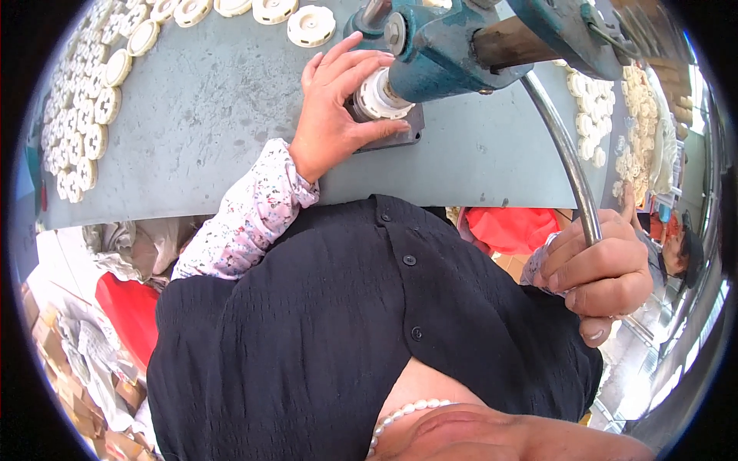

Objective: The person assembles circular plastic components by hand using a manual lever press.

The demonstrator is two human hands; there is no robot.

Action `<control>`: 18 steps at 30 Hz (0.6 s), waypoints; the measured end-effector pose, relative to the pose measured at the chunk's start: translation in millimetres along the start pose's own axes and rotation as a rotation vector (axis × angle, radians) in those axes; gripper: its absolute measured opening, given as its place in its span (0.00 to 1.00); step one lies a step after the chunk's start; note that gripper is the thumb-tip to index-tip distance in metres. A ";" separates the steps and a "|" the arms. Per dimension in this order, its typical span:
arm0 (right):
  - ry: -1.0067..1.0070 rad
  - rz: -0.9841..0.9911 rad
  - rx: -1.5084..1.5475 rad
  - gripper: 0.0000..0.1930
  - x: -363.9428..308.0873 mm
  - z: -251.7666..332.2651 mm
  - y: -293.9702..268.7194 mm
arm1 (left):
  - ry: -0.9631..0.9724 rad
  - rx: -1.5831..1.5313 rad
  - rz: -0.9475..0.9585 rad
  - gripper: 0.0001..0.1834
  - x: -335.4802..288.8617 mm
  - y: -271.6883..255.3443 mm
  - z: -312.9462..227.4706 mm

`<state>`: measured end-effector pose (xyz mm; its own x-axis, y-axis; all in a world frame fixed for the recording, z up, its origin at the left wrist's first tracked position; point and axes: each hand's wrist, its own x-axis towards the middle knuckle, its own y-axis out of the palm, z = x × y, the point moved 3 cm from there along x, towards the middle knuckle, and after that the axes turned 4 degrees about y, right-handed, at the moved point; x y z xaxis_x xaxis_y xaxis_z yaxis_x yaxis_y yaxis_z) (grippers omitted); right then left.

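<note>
Left hand (pixel 334 107) around white part (pixel 374 96); cardboard boxes (pixel 73 392) lower left, contents unclear.

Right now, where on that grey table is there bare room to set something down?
The widest bare patch of grey table lies between the pale discs at left and the left fingers. Another lies between the dark base and the lever. It's crowded along the left edge, beyond the lever, and around the white part.

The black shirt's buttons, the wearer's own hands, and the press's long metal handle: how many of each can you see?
Shirt buttons: 3 (top button, middle button, bottom button)
Hands: 2 (left hand, right hand)
Long handle: 1
Total: 6
</note>
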<state>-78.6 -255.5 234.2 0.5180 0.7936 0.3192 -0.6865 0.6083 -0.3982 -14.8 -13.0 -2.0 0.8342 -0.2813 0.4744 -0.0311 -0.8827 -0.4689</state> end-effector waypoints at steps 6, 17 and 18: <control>0.016 -0.030 0.003 0.16 -1.4 0.4 2.0 | 0.059 -0.021 -0.032 0.45 3.2 1.2 6.5; 0.344 0.186 -0.467 0.17 -26.1 -50.8 59.0 | 0.128 0.032 0.065 0.46 8.4 -7.1 11.2; 0.350 0.144 -0.578 0.19 -32.4 -68.2 70.6 | 0.141 0.023 0.070 0.46 6.4 -5.5 9.3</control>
<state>-109.1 -237.4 137.0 0.6429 0.7654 -0.0292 -0.4289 0.3282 -0.8416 -4.3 -6.5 -3.3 0.7450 -0.3931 0.5389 -0.0726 -0.8509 -0.5203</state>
